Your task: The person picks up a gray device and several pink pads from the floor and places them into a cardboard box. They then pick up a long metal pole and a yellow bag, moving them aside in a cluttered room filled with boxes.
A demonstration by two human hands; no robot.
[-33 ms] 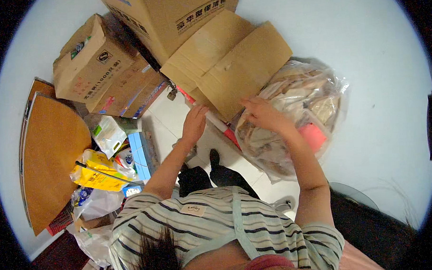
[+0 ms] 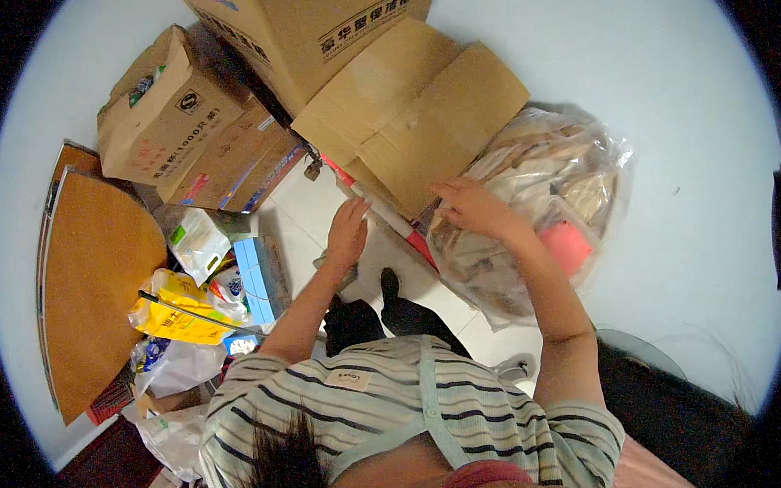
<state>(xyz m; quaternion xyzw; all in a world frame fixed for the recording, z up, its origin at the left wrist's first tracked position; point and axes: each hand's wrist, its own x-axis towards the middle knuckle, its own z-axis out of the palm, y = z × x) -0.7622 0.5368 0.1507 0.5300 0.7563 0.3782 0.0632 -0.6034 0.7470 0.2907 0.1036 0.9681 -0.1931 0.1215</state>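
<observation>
Has the brown cardboard (image 2: pixel 455 113) just ahead, nearer the right hand (image 2: pixel 473 208) than the left hand (image 2: pixel 349 232), with both loosely spread and seeming to hold nothing.

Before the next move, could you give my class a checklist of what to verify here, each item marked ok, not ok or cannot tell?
1. Left hand free: ok, no held thing shows.
2. Right hand gripping the opened cardboard: cannot tell; its fingertips overlap the lower right edge in this view, but contact is unclear.
3. Opened cardboard unfolded: ok, it is spread out in front of the tall carton.
4. Visible gap between the opened cardboard and the clear plastic bag: not ok, their edges meet in this view.
5. Both feet plainly visible: not ok, only one dark shoe shows clearly.
</observation>
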